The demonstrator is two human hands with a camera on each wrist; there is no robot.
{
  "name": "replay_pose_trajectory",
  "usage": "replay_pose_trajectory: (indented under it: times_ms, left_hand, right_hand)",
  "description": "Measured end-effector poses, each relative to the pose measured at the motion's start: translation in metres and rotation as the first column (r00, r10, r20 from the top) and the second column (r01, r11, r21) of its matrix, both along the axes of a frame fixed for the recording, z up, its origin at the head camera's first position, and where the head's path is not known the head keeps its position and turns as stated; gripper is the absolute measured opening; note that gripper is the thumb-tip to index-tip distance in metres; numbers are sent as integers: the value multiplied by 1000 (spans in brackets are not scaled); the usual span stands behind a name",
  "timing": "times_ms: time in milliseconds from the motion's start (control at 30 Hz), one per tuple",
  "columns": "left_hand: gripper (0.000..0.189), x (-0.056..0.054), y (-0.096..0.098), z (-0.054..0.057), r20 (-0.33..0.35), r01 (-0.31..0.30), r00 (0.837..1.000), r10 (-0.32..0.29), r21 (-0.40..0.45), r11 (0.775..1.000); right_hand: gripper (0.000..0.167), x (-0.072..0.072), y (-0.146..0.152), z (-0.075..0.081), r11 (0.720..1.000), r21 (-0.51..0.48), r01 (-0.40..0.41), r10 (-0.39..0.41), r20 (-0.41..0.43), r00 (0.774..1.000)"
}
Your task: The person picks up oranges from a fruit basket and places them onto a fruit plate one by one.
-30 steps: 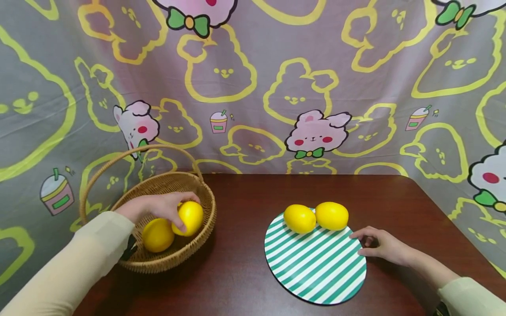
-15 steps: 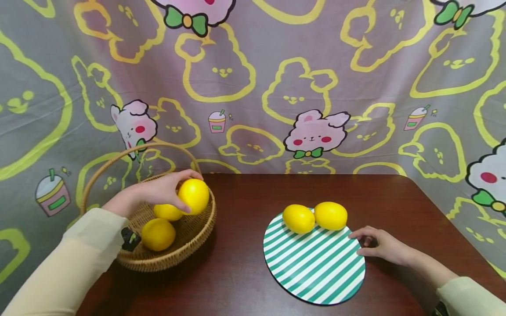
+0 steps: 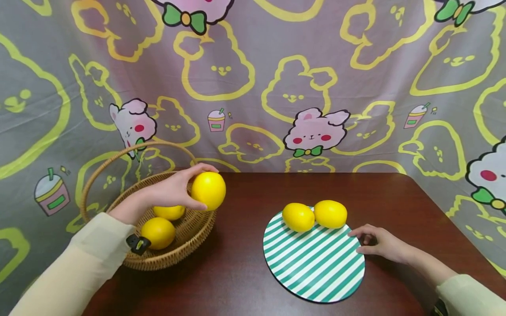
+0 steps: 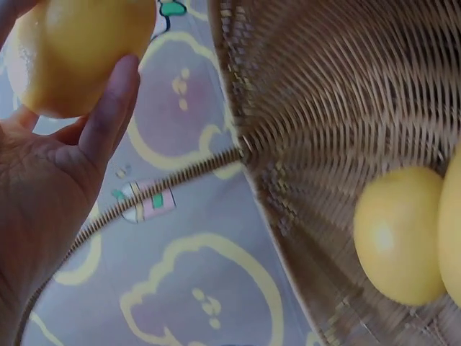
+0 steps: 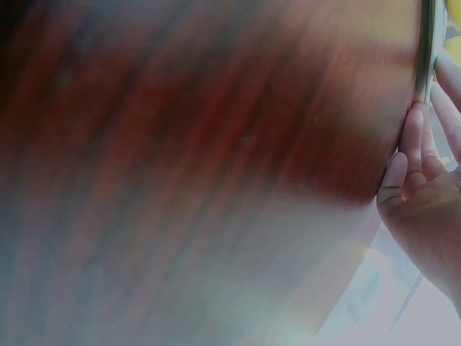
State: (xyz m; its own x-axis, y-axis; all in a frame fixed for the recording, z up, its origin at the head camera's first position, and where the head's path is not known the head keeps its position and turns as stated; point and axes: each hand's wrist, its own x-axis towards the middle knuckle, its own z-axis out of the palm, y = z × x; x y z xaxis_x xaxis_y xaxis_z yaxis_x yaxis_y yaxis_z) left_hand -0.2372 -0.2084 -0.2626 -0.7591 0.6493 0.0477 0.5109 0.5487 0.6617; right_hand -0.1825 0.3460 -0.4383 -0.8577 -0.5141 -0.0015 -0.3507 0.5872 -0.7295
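My left hand (image 3: 171, 188) grips a yellow lemon (image 3: 208, 191) between thumb and fingers, raised over the right rim of a wicker basket (image 3: 189, 245). In the left wrist view the held lemon (image 4: 83, 58) is at the top left, with fingers round it. Two more lemons lie inside the basket, a front lemon (image 3: 158, 232) and a back lemon (image 3: 169, 212) partly hidden by my left hand. My right hand (image 3: 389, 248) rests at the right edge of a round green-and-white striped board (image 3: 316, 267), fingertips touching its rim. Two lemons (image 3: 298, 217) sit side by side at the board's far edge.
The basket's tall arched handle (image 3: 99, 169) rises behind my left forearm. A dark reddish-brown table (image 3: 241, 219) spans between basket and board. Behind it hangs a grey cartoon-print curtain (image 3: 253, 109).
My left hand has lifted the lemon up out of the basket and carried it rightward to above the rim. My right hand and the striped board have stayed in place.
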Motion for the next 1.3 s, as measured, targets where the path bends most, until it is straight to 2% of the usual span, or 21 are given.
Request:
replay_pose_trajectory:
  times_ms: [200,500,633,767,1033,1133,1300]
  left_hand:
    - [82,7,22,1,26,54,998,-56,67,996]
    - [84,14,55,-1,-2,145,989,-146,100,984]
    - [83,14,70,-5,-1,194,981,-196,141,971]
    - [83,14,84,-11,9,239,970,-244,174,955]
    - [83,18,106,-30,10,289,956,-294,153,945]
    - [84,19,114,-36,18,301,951,-308,155,941]
    - [86,22,127,-47,34,285,955,-294,159,945]
  right_hand:
    - [38,0,0,1,1000,9,10,-10,17,1000]
    - [39,-1,-1,1,1000,6,17,-17,36,999]
    - [38,-1,-1,0,1000,-2,9,-9,21,1000]
    - [38,0,-2,0,1000,-8,8,-8,22,1000]
    - [40,2,-3,0,1000,-3,25,-25,46,999]
    - [40,2,-3,1,1000,0,24,-24,43,999]
    - [38,1,-2,2,1000,0,12,-12,13,1000]
